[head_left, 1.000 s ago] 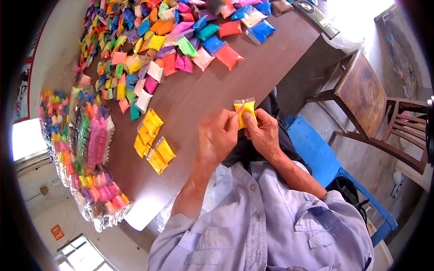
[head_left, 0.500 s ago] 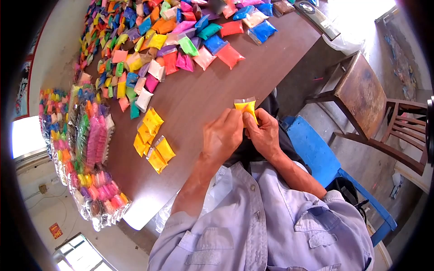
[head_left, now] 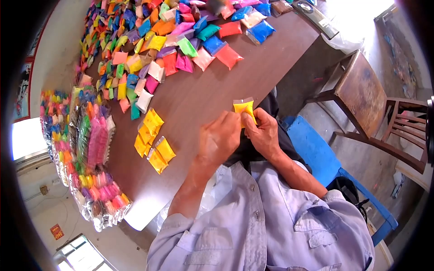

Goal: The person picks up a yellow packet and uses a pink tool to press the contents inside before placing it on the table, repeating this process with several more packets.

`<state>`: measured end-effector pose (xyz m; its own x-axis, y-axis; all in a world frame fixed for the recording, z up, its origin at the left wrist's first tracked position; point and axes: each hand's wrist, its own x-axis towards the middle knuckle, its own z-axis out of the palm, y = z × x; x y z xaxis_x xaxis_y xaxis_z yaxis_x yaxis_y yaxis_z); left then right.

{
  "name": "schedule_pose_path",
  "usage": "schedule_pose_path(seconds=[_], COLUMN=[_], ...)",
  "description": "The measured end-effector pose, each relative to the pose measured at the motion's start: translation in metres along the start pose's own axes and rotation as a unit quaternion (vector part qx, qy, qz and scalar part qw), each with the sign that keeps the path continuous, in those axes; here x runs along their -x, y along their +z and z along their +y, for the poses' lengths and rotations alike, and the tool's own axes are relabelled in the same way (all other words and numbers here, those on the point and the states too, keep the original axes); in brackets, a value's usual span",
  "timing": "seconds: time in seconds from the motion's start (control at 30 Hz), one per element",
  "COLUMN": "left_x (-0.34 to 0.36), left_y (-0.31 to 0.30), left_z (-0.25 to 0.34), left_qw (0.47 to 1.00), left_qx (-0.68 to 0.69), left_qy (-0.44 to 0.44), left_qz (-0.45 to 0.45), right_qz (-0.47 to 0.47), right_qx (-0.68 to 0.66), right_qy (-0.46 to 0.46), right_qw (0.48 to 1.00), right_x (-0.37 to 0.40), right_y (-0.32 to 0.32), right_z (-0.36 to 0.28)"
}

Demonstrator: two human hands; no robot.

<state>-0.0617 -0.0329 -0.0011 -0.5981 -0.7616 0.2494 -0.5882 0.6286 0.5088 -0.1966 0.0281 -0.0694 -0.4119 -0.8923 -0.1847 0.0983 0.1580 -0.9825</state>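
Observation:
A small clear packet of soft yellow filling (head_left: 244, 107), like modelling clay, is held upright above my lap, by the table edge. My right hand (head_left: 263, 132) pinches it, with the thumb laid across its lower front. Closed fingers of my left hand (head_left: 220, 137) meet the packet's lower left edge; their tips are partly hidden. On the table to the left lie several similar yellow packets (head_left: 151, 126) in a loose group, with two more yellow packets (head_left: 161, 154) close below them.
A large spread of multicoloured packets (head_left: 167, 40) covers the brown table's (head_left: 199, 95) far side. Bundled bags of coloured packets (head_left: 92, 144) line its left edge. A blue chair (head_left: 312, 144) and a wooden chair (head_left: 361, 95) stand to the right. A scale-like device (head_left: 318, 20) sits at the far corner.
My left hand has shifted slightly left and down. The packet in my right hand has barely moved, and the packets on the table lie as before.

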Motion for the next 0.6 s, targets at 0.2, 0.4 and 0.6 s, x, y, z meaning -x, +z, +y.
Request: schedule_pose_path(seconds=[0.2,0.4,0.6], left_x=[-0.003,0.006,0.001], left_y=[0.009,0.005,0.008], left_z=[-0.018,-0.004,-0.019], left_qw=[0.999,0.998,0.999], left_qx=[-0.006,-0.053,-0.003], left_qy=[-0.031,0.018,0.007], left_qz=[0.02,-0.012,0.045], right_qz=[-0.005,-0.011,-0.009], right_qx=[0.0,-0.022,-0.01], right_qy=[0.007,0.004,0.001], right_qw=[1.0,1.0,1.0], right_x=[0.0,0.0,0.001], right_y=[-0.002,0.001,-0.001], right_z=[0.001,0.004,0.001])
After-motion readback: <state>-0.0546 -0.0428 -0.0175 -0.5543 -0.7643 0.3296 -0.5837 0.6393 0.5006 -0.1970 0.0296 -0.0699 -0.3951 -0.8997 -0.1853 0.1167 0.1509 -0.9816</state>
